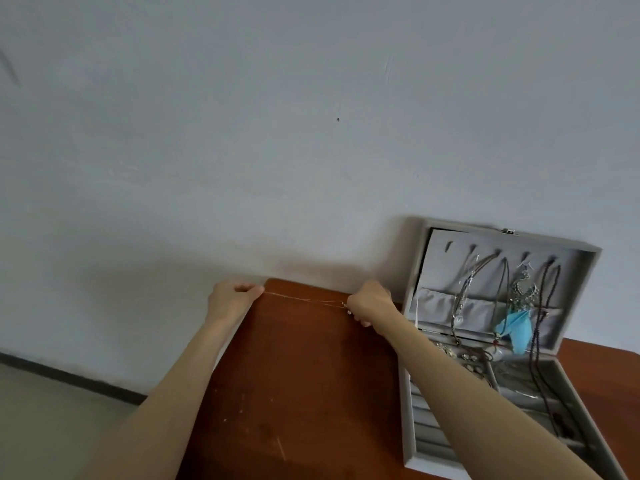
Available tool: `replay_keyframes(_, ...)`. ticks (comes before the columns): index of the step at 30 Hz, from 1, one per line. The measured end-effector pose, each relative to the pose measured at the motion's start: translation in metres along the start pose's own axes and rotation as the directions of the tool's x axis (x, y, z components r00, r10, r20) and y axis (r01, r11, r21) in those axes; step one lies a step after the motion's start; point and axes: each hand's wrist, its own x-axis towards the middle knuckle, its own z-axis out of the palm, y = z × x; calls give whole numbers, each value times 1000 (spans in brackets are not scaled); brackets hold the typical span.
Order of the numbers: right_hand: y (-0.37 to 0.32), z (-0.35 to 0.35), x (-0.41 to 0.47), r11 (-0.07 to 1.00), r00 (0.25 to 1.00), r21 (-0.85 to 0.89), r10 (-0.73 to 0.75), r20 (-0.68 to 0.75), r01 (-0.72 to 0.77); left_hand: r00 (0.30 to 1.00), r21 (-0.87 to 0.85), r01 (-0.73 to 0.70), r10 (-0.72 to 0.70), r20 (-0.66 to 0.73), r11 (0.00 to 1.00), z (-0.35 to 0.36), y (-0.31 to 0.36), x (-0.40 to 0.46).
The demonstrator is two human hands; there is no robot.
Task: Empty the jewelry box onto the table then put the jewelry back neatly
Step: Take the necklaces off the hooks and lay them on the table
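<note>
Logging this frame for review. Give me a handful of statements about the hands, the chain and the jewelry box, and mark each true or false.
1. The left hand and right hand pinch a thin chain stretched between them. True.
2. The jewelry box has its lid shut. False: the lid stands open against the wall.
3. A blue feather pendant hangs inside the lid. True.
4. The lid's hooks are all bare. False: several necklaces hang from them.
5. The box sits left of both hands. False: it sits to their right on the wooden table.
</note>
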Motion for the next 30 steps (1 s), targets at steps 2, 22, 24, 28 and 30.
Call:
replay_keyframes(2, 1, 1, 4, 999, 1000, -36, -12, -5, 12, 1000, 3, 10, -10, -7, 1000, 2, -1, 3)
replay_keyframes(22, 21, -71, -92, 935, 946, 162, -297, -128, 316, 858, 86, -514, 514, 31, 853, 40, 66, -95)
replay_keyframes(24, 36, -94, -101, 929, 926, 132, -316, -205, 346, 815, 66, -578, 573, 81, 813, 55, 81, -113)
replay_keyframes(28, 70, -130, -102, 923, 898, 179, -262, -353, 340, 750, 64, -653, 632, 195, 755, 89, 108, -141)
replay_keyframes(30, 81, -141, -94, 919, 892, 220, -222, -394, 326, 752, 43, -642, 618, 230, 765, 107, 123, -151)
